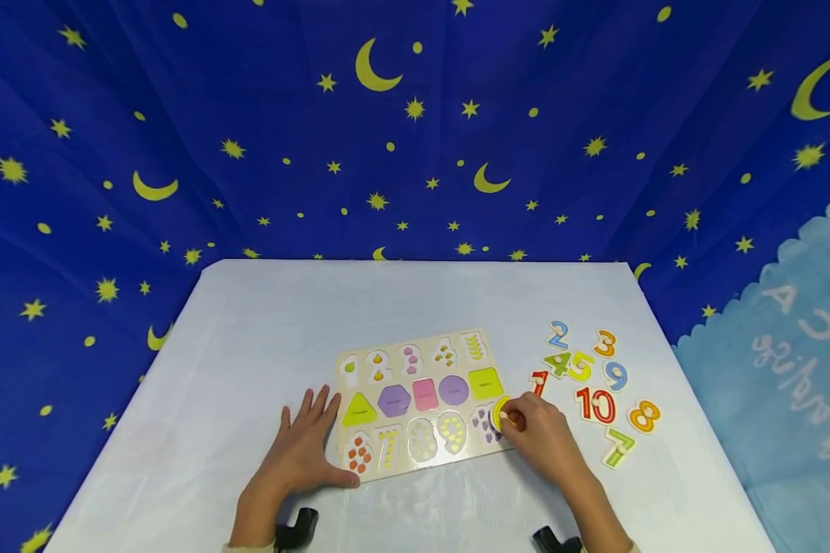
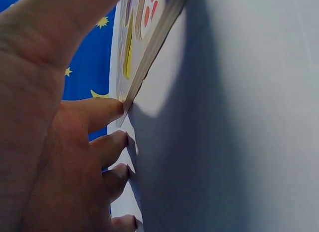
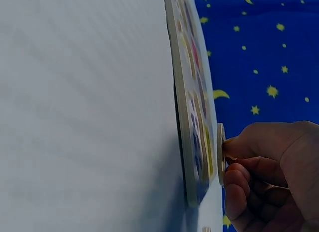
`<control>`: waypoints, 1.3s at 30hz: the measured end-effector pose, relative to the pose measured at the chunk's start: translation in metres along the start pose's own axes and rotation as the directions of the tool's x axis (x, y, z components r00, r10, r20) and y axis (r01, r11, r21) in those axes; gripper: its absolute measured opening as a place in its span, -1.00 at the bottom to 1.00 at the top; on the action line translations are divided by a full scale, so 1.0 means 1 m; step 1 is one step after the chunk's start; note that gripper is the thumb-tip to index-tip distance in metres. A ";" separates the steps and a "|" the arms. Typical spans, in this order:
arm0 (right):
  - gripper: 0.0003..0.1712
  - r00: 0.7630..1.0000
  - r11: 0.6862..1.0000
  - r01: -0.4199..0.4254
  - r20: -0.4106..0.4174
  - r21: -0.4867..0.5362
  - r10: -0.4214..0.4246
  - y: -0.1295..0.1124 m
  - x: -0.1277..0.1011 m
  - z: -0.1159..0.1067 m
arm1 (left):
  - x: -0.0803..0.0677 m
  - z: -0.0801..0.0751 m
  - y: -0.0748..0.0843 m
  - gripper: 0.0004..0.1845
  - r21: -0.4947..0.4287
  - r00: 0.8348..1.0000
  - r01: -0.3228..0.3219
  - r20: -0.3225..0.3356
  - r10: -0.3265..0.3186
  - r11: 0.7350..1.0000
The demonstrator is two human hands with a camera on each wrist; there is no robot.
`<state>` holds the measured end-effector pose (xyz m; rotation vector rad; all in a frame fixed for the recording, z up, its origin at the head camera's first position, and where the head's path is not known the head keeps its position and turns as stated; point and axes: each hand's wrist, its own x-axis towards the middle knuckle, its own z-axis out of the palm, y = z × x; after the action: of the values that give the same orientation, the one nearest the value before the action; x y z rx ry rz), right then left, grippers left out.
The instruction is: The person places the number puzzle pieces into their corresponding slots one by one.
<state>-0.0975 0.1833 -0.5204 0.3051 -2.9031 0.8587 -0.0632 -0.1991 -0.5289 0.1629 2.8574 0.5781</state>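
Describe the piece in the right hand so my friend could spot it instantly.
On the white table, find the puzzle board. At its near right corner, the right hand pinches a partly hidden yellow piece. Unlike the number pieces lying farther right, this one is held up.

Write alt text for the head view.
A person's right-hand grip pinches a yellow piece at the near right corner of a puzzle board; the left-hand grip rests at its left edge. Nine number pieces lie to the right on a white table.
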 end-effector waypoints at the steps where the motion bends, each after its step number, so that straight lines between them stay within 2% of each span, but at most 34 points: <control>1: -0.88 1.000 1.000 0.004 0.003 0.003 -0.004 -0.002 0.000 0.001 | 0.000 0.000 0.000 0.51 0.001 1.000 -0.001 -0.002 0.001 1.000; 15: -0.88 0.994 0.995 0.095 0.054 0.020 -0.096 -0.028 0.001 0.020 | 0.000 0.001 0.000 0.51 0.000 1.000 -0.001 -0.005 0.001 1.000; 19: -0.88 0.990 0.991 0.118 0.072 0.057 -0.122 -0.035 0.001 0.023 | 0.000 0.002 -0.002 0.52 0.000 1.000 -0.009 -0.011 0.009 1.000; 29: -0.89 0.974 0.980 0.194 0.108 0.052 -0.199 -0.051 0.004 0.031 | 0.000 0.003 -0.003 0.52 -0.008 1.000 -0.012 -0.014 0.012 1.000; 39: -0.89 0.956 0.962 0.253 0.130 0.102 -0.265 -0.066 0.005 0.041 | -0.001 0.002 -0.003 0.52 -0.006 1.000 -0.016 -0.011 0.016 1.000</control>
<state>-0.0892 0.1060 -0.5189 0.7659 -2.8653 0.9501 -0.0622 -0.2015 -0.5315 0.1817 2.8674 0.5931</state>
